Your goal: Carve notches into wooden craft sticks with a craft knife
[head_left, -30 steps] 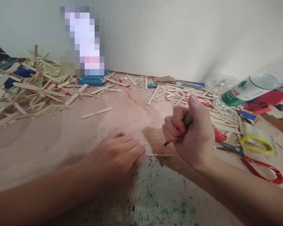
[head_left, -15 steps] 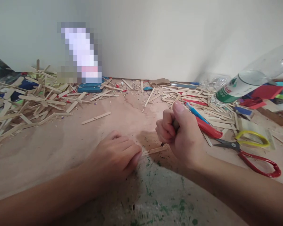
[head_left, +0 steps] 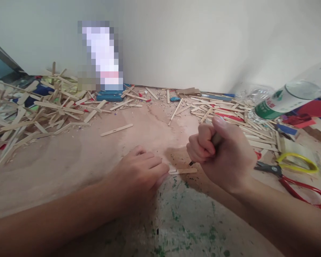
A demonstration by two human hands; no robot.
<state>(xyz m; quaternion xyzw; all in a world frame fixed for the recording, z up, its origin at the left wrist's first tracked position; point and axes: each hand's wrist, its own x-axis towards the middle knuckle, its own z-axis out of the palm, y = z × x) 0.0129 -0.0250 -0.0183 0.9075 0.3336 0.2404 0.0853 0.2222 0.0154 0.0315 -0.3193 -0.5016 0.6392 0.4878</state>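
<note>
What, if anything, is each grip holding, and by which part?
The right grip is closed around the shaft of a slim tool, its dark tip exposed below. The left grip holds a wooden stick by its left part.

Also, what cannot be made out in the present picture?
All in the head view:
Wooden stick, left end: hidden by the left hand.
Held tool, most of it: enclosed by the right hand.
Bottle, top: cut off by the right edge.
Bright object at the back: masked by coarse pixel blocks.
</note>
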